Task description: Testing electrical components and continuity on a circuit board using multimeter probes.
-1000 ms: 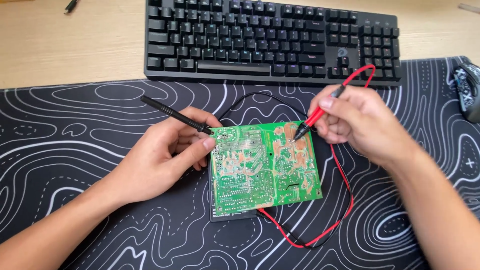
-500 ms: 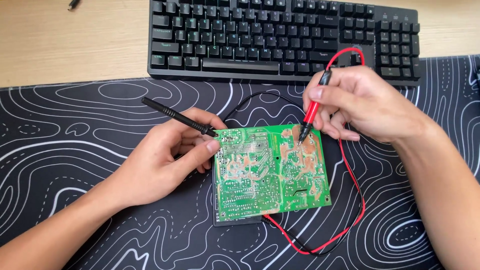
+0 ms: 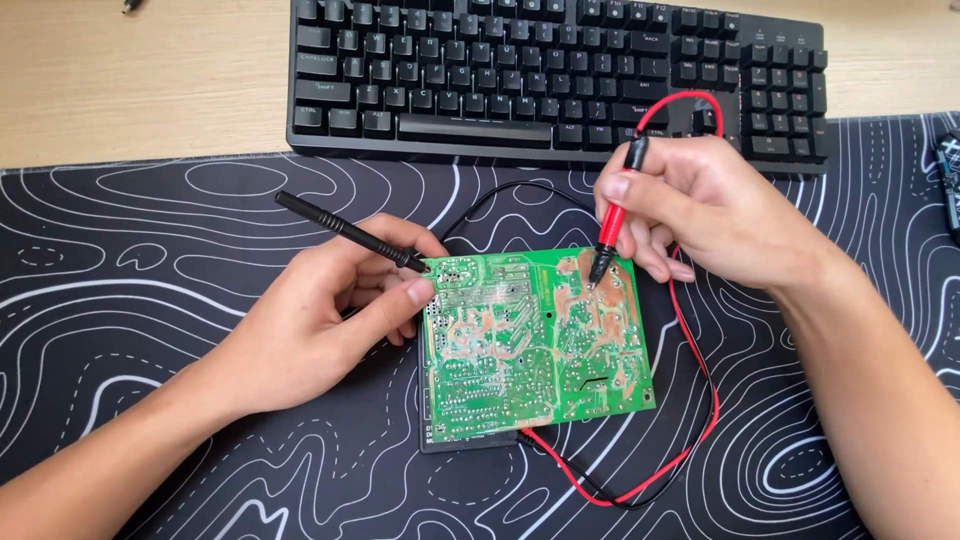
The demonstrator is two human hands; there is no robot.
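Black matting with white contour lines point(image 3: 120, 260) covers most of the frame, and a strip of pale wooden desk point(image 3: 140, 70) runs along the top. On that strip, in the upper middle and right, sits a black keyboard point(image 3: 520, 70), its front edge just overlapping the mat.

Your green circuit board point(image 3: 535, 345) lies at the centre of the frame, solder side up, tilted a little off square. A dark base shows under its lower left edge.

Your left hand point(image 3: 310, 330) comes in from the lower left and rests on the mat against the board's left edge. Its thumb and fingers are closed around a black probe point(image 3: 350, 235). The probe's handle slants up toward the upper left, and its tip meets the board's upper left corner. The thumb presses on the board's edge just below that tip.

Your right hand point(image 3: 700, 215) enters from the lower right and hovers above the board's upper right corner. It pinches a red probe point(image 3: 615, 215) between thumb and fingers, held nearly upright. The tip touches the coppery patch near the board's top right.

A red lead point(image 3: 700, 400) loops from the probe's top, over the keyboard's edge, down the right side of the board and around below it. A black lead point(image 3: 510, 192) arcs across the mat just above the board, between your two hands. Your hands are well apart, one at each upper corner of the board.

At the far right edge a dark object is cut off by the frame; you cannot tell what it is.
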